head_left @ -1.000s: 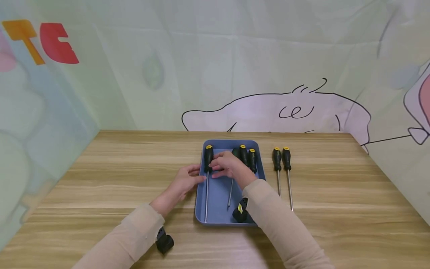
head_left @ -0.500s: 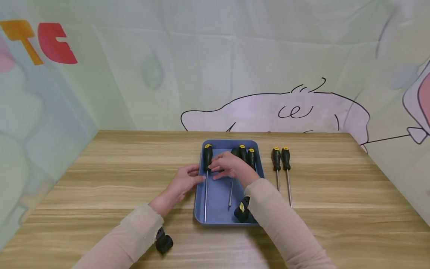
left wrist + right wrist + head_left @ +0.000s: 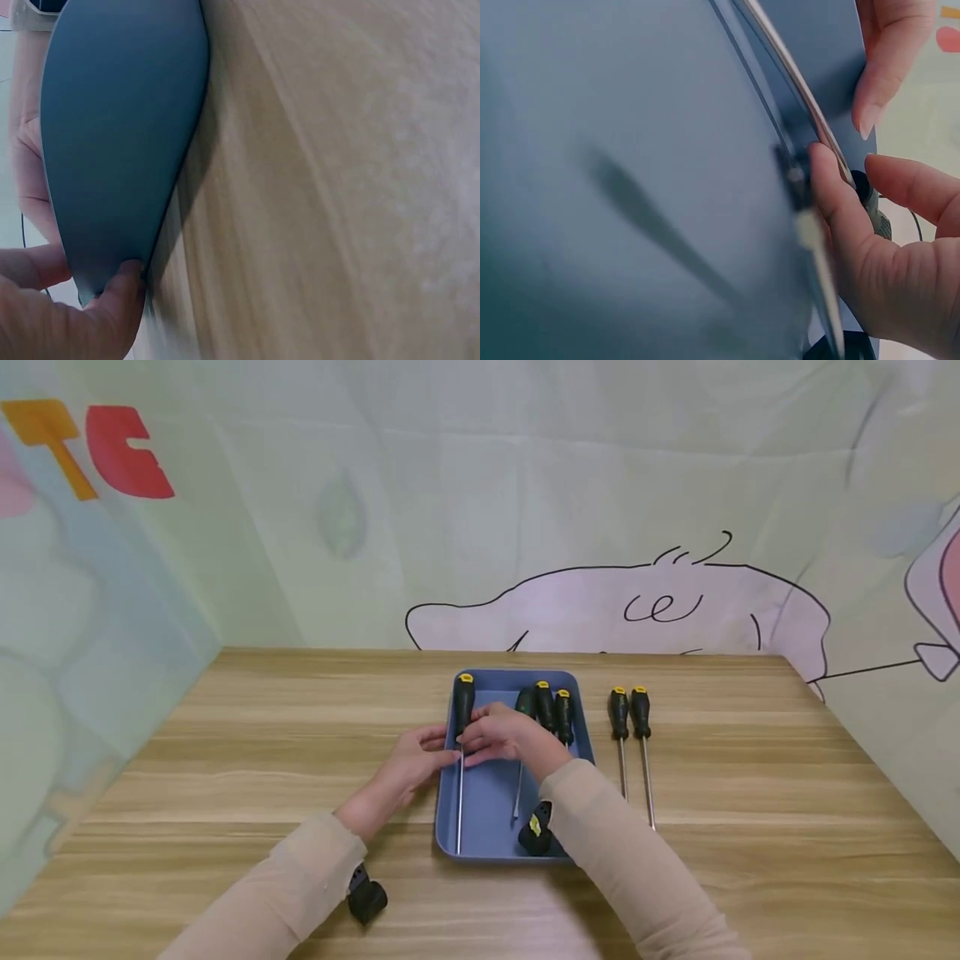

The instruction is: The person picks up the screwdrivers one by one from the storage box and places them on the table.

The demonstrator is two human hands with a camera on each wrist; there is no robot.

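A blue tray holds several screwdrivers with black handles and yellow ends. My left hand grips the tray's left side, its thumb at the rim; in the left wrist view, its fingers reach the wall's lower edge. Over the tray, my right hand pinches the leftmost screwdriver where shaft meets handle. That screwdriver's shaft runs between thumb and finger in the right wrist view. Right of this hand, three more screwdrivers lie in the tray, partly hidden by the hand and forearm.
Two long screwdrivers lie side by side on the wooden table, right of the tray. Their lower ends pass near the right sleeve. A printed cloth backdrop stands behind the table's far edge.
My right hand has shifted slightly left and down the leftmost screwdriver, from beside its handle to its neck. That handle sits a little farther toward the tray's far end. My left hand stays put.
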